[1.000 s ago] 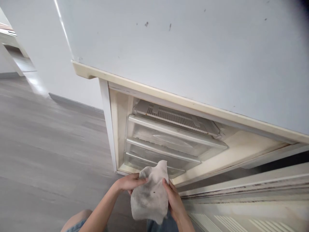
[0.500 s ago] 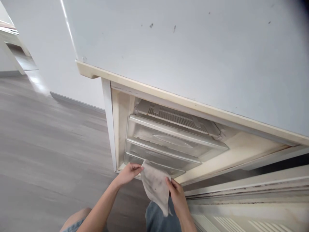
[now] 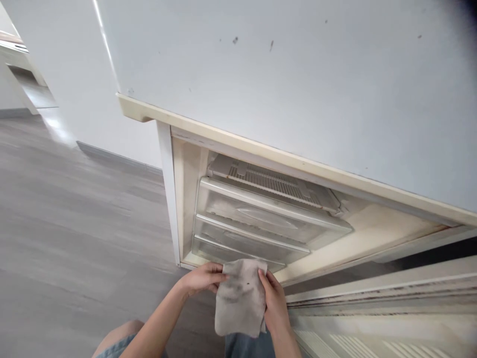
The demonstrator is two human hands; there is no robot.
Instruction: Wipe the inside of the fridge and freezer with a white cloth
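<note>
Both my hands hold a dirty white wipe (image 3: 240,298) in front of the open freezer compartment. My left hand (image 3: 203,278) pinches the wipe's upper left corner. My right hand (image 3: 274,301) grips its right edge. The wipe hangs folded, grey with dark smudges, just below the lowest clear freezer drawer (image 3: 223,252). Two more clear drawers (image 3: 261,216) sit stacked above it, under a white vent grille (image 3: 268,181).
The closed upper fridge door (image 3: 298,79) fills the top of the view. The open freezer door (image 3: 380,318) lies at the lower right with a grimy seal. Grey wood-look floor (image 3: 74,223) spreads to the left. My knees in denim show at the bottom.
The wipe was spread open, then pulled slanting between my hands, and now hangs folded smaller. My left hand has come back toward the right hand.
</note>
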